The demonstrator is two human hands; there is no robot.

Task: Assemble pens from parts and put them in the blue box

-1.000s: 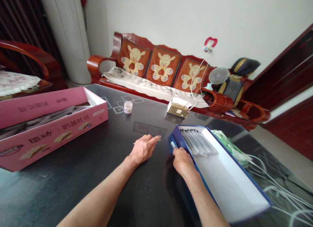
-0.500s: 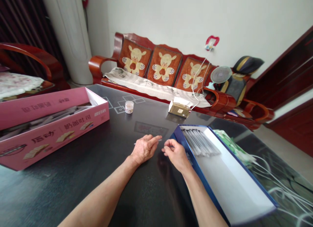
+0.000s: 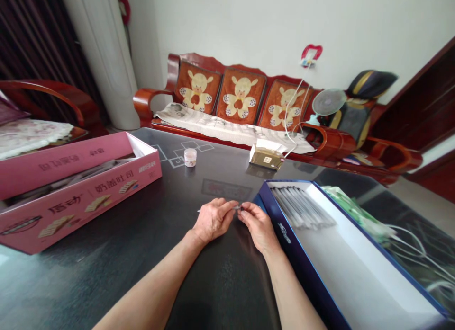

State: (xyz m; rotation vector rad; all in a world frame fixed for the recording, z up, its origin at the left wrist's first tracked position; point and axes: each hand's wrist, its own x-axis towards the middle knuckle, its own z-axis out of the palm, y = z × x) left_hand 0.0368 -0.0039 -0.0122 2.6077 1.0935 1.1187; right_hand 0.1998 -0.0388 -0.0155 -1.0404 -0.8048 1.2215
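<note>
My left hand (image 3: 214, 218) is closed around a thin, pale pen (image 3: 236, 207), whose narrow tip pokes out on the left and whose other end shows past my fingertips. The middle of the pen is hidden in my fingers. At that right end, my right hand (image 3: 258, 224) pinches a small dark piece (image 3: 242, 208), which seems to touch the pen; whether it is joined to it I cannot tell. Just to the right stands a blue box (image 3: 284, 231) with a white inside. A row of clear pens with dark ends (image 3: 302, 207) lies at its far end.
On the left of the dark table (image 3: 170, 192) is a pink carton (image 3: 106, 190) holding dark, thin items. Farther back stand a small round jar (image 3: 190, 157) and a tissue pack (image 3: 266, 156). A green-white packet (image 3: 359, 211) and white cables (image 3: 423, 254) lie right of the blue box.
My right hand has come up to the pen's right end, and a small dark piece now shows in its fingertips. My left hand keeps its hold on the pen. The view has shifted slightly.
</note>
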